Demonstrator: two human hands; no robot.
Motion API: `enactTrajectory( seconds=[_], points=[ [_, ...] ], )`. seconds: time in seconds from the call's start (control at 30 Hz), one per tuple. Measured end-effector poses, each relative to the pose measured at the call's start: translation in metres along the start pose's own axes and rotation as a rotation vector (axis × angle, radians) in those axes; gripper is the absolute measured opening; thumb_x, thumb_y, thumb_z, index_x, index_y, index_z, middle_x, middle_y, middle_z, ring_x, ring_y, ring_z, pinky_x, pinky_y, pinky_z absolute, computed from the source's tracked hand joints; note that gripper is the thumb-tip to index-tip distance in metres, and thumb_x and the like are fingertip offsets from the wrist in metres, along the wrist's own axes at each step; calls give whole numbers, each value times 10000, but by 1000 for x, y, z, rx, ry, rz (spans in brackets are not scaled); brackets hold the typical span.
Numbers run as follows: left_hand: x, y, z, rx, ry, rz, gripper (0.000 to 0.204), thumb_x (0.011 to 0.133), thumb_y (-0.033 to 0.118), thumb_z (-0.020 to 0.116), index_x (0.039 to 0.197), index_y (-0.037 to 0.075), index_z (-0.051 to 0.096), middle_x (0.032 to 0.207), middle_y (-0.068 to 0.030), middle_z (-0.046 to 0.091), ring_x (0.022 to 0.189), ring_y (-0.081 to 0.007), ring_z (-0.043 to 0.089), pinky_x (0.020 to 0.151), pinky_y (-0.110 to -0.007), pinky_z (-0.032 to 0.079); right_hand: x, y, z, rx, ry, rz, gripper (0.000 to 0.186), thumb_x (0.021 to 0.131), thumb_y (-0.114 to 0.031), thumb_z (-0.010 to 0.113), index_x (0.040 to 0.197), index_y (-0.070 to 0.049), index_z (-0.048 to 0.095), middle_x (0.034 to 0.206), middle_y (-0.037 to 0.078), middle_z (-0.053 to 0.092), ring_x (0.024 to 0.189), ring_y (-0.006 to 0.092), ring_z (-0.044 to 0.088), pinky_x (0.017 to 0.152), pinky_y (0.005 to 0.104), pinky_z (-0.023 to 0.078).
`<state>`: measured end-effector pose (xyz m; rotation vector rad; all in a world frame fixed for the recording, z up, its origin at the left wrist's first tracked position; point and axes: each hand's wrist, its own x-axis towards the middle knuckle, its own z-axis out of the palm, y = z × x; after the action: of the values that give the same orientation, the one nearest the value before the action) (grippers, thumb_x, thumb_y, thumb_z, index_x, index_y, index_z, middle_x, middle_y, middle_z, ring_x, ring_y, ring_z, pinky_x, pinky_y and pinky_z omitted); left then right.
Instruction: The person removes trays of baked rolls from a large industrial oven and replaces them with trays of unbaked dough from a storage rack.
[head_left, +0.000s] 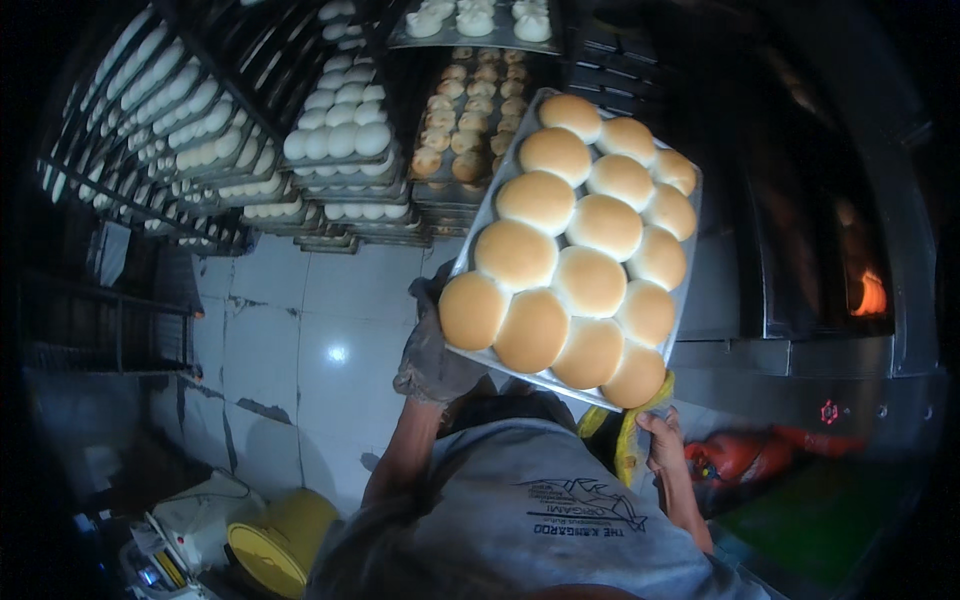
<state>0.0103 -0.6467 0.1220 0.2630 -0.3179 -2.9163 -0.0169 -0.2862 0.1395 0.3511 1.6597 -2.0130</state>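
Note:
A metal baking tray [684, 290] full of golden-topped bread buns [590, 280] is held up in front of me, tilted, its far end toward the racks. My left hand [440, 350], in a dark grey work glove, grips the tray's left edge near its close corner. At the near right corner, my bare right hand [662, 437] is closed on a yellow-edged cloth [634, 440], which touches the tray. How far the cloth reaches under the tray is hidden. The buns sit tightly packed in rows, pale on their sides.
Racks at the far left hold trays of pale dough balls [340, 140]. Beside them stand trays of browned buns [468, 130]. On the right is a dark oven [800, 230] with an orange glow [868, 293]. A yellow bucket [270, 550] and a red bag [745, 455] lie low on either side.

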Motion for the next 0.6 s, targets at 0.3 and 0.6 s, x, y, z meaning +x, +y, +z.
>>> enactTrajectory(
  seconds=[0.3, 0.6],
  points=[
    [-41, 79, -38, 107, 191, 208, 635, 986, 651, 320, 1417, 193, 407, 1389, -23, 480, 1307, -236, 440, 1083, -524, 366, 88, 49, 79, -115, -292, 198, 337, 811, -96, 716, 1107, 39, 625, 995, 69, 682, 869, 162, 648, 817, 306, 521],
    [17, 119, -125, -21, 177, 213, 598, 989, 622, 365, 1385, 188, 478, 1350, -10, 525, 1275, -234, 456, 1063, -494, 377, 181, 73, 126, -118, -411, 275, 351, 831, -117, 736, 1128, 34, 625, 999, 77, 697, 841, 166, 675, 792, 316, 558]
  ],
)
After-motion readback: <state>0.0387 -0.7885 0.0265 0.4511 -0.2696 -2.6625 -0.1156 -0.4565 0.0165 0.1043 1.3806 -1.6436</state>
